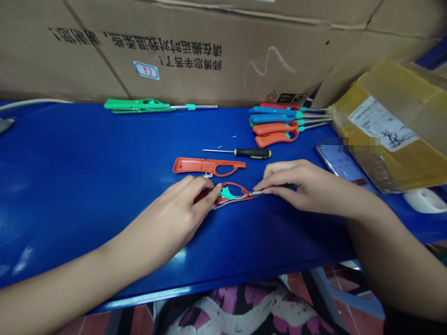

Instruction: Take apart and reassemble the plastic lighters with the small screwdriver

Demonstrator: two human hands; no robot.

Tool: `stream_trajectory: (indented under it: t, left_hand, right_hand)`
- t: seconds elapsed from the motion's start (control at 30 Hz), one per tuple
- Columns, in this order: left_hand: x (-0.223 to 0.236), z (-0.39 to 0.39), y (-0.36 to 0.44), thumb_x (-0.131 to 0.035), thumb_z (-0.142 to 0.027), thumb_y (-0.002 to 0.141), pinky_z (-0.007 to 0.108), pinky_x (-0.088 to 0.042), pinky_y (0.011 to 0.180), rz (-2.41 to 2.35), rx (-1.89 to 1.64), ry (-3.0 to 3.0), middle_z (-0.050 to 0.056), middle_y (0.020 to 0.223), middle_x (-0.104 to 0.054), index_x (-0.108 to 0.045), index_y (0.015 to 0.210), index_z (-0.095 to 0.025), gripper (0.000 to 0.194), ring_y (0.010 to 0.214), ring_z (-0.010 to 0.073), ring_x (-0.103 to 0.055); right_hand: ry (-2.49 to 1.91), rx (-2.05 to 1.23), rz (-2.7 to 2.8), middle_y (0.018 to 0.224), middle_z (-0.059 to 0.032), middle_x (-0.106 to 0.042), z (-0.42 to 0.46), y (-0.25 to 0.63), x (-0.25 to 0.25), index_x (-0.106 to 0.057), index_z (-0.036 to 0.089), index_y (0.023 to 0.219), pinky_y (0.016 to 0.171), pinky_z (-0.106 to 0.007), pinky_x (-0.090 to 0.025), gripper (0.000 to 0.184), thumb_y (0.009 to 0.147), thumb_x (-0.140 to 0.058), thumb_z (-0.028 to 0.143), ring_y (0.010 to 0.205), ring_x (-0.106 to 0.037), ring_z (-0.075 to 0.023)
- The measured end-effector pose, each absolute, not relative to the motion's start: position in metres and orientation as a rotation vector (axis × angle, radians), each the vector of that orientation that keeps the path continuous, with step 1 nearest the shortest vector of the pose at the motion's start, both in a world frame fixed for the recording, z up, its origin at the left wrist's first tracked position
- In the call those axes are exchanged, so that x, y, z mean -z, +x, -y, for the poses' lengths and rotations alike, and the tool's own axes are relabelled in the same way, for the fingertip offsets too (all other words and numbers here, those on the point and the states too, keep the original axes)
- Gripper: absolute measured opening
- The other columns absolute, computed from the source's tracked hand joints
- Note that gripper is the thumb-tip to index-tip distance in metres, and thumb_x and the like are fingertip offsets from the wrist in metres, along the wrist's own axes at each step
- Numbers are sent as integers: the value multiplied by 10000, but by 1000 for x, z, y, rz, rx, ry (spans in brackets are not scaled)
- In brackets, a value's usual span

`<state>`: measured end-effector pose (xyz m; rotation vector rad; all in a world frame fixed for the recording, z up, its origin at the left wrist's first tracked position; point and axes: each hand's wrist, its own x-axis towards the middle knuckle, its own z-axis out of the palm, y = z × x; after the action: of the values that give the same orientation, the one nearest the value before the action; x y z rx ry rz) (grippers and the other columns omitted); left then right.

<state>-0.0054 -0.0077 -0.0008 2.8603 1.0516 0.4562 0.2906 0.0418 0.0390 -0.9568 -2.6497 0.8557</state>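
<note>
An opened orange lighter body [233, 193] with a teal trigger lies on the blue table [87, 177]. My left hand [181, 211] covers and grips its handle end, fingers curled over it. My right hand [296, 184] pinches the metal nozzle tube at the front end of the same lighter. Just behind it lies a separate orange shell half [207, 166]. A screwdriver [244, 152] with a black and yellow handle rests beyond that, pointing left.
A green lighter [150, 105] lies at the back. A pile of blue, orange and red lighters [279, 123] sits at the back right. A phone [340, 163], a yellow-taped parcel [394, 125] and a white object [424, 200] are right. Cardboard boxes [209, 46] stand along the back.
</note>
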Motion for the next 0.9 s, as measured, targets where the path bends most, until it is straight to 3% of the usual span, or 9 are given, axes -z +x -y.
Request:
stream_trajectory:
  t: [0.23, 0.43, 0.63, 0.9]
  left_hand:
    - [0, 7, -3, -473, -175, 1029, 474, -589, 859, -1034, -479, 2862, 173, 1169, -610, -630, 1306, -84, 331, 1031, 287, -594]
    - [-1, 6, 0, -449, -212, 1046, 452, -590, 824, -1043, -534, 2846, 169, 1147, -625, -631, 1293, -82, 333, 1013, 279, -611]
    - [-6, 7, 5, -438, -244, 1058, 420, -584, 823, -1152, -502, 2662, 133, 1128, -665, -667, 1221, -130, 304, 986, 252, -640]
    - [1, 10, 4, -453, -211, 1046, 452, -572, 813, -1065, -552, 2775, 167, 1147, -634, -624, 1296, -88, 327, 989, 272, -606]
  right_hand:
    - [-986, -806, 2632, 897, -39, -710, -41, 291, -39, -789, 222, 1015, 728, -268, -473, 227, 970, -568, 199, 784, -646, -144]
    - [-1053, -571, 2754, 953, -50, -731, -39, 291, -40, -787, 250, 987, 774, -321, -477, 215, 971, -573, 264, 910, -659, -204]
    - [-1031, -694, 2645, 1002, -60, -747, -42, 285, -35, -777, 239, 1004, 854, -350, -492, 173, 936, -656, 341, 934, -660, -208]
    - [-1152, -1001, 2426, 852, -27, -723, -46, 269, -25, -714, 207, 804, 857, -335, -458, 127, 878, -728, 309, 860, -633, -180]
